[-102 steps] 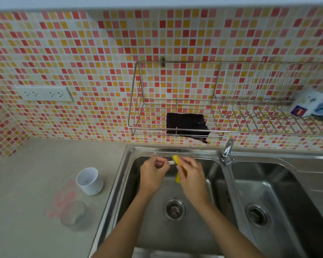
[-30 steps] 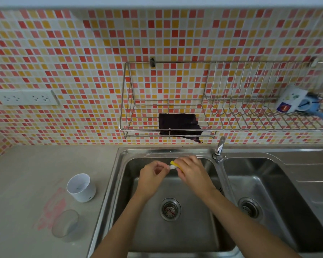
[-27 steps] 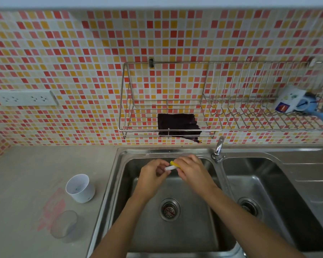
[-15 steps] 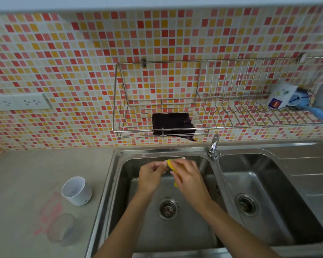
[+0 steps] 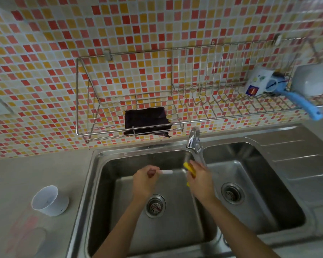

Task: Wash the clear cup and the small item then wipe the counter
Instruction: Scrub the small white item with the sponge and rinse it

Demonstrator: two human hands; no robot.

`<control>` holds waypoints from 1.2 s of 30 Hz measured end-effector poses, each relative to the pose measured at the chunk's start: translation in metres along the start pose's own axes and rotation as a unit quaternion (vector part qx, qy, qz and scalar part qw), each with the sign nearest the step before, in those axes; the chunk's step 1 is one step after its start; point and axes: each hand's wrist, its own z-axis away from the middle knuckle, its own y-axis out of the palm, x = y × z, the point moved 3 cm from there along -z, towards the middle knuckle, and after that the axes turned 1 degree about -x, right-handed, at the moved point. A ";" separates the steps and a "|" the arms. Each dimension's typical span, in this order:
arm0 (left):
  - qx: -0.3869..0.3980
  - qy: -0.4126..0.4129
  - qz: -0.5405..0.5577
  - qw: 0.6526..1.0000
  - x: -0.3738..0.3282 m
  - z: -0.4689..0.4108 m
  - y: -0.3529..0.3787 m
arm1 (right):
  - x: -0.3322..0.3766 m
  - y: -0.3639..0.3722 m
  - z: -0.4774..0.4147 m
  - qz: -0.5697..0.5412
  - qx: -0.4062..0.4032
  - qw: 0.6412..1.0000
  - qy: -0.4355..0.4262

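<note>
Over the left sink basin [image 5: 108, 185], my left hand [image 5: 145, 180] pinches a small white stick-like item [image 5: 166, 171] that points to the right. A short way to its right, my right hand [image 5: 199, 180] grips a yellow sponge [image 5: 188, 168] just below the tap [image 5: 194, 141]. The two hands are apart. The clear cup [image 5: 33, 243] stands on the grey counter [image 5: 35, 170] at the lower left, blurred, beside a pink smear [image 5: 24, 223].
A white cup [image 5: 49, 200] stands on the counter left of the sink. The wire wall rack [image 5: 175, 90] holds a dark cloth [image 5: 147, 121], a mug [image 5: 257, 83] and a blue-handled utensil [image 5: 302, 104]. The right basin [image 5: 250, 187] lies beside the tap.
My hands have drawn apart: the right hand with the sponge has moved right toward the tap, off the white item. The view has swung left and tilted.
</note>
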 end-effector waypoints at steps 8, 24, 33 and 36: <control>0.051 0.033 -0.003 0.998 -0.040 -0.021 0.059 | -0.055 -0.004 -0.074 -0.035 0.101 0.990 0.094; 0.034 0.069 0.020 0.997 -0.053 -0.038 0.082 | -0.091 -0.004 -0.065 -0.155 0.117 0.976 0.095; 0.045 0.102 -0.012 0.994 -0.054 -0.031 0.080 | -0.104 0.025 -0.042 -0.498 0.125 0.776 0.367; 0.046 0.105 -0.035 0.993 -0.051 -0.031 0.075 | -0.089 0.034 -0.038 -0.528 0.170 0.735 0.389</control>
